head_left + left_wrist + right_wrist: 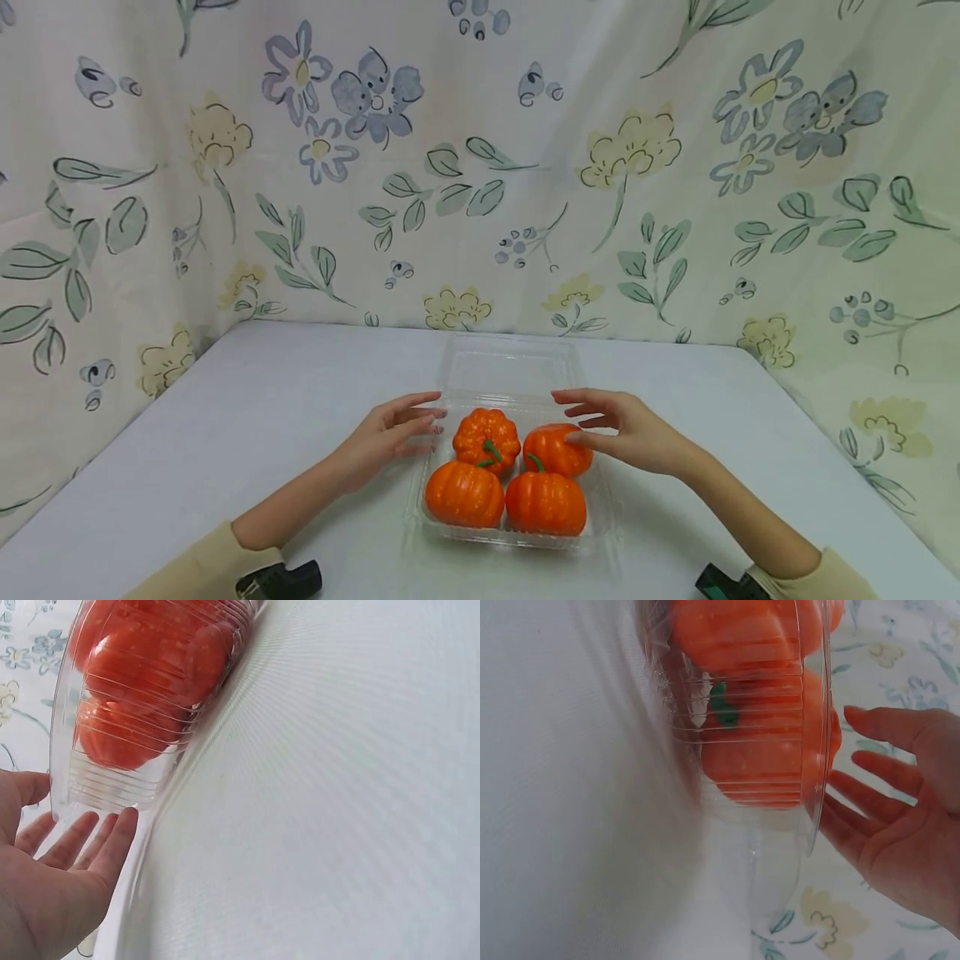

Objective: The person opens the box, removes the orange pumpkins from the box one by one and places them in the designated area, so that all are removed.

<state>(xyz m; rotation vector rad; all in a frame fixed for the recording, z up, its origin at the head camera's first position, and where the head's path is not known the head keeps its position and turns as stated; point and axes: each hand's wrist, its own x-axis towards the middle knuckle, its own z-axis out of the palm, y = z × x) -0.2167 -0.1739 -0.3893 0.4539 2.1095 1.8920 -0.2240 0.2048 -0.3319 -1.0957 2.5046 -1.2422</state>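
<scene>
Several small orange pumpkins [546, 502] with green stems sit in a clear plastic clamshell box [501, 537], its lid [510, 367] folded back on the far side. My left hand [390, 437] is at the box's left side, fingers spread and relaxed. In the left wrist view its fingertips are right at the far corner of the ribbed wall. My right hand [630, 429] hovers at the right rim, its thumb overlapping the back right pumpkin [555, 448] in the head view. Loosely extended fingers [881, 776] show near the rim in the right wrist view.
The box stands on a white table [300, 392]. Behind and beside the table hangs a flower-printed curtain [480, 167]. Dark wrist cameras [281, 579] sit at both sleeves, low in the head view.
</scene>
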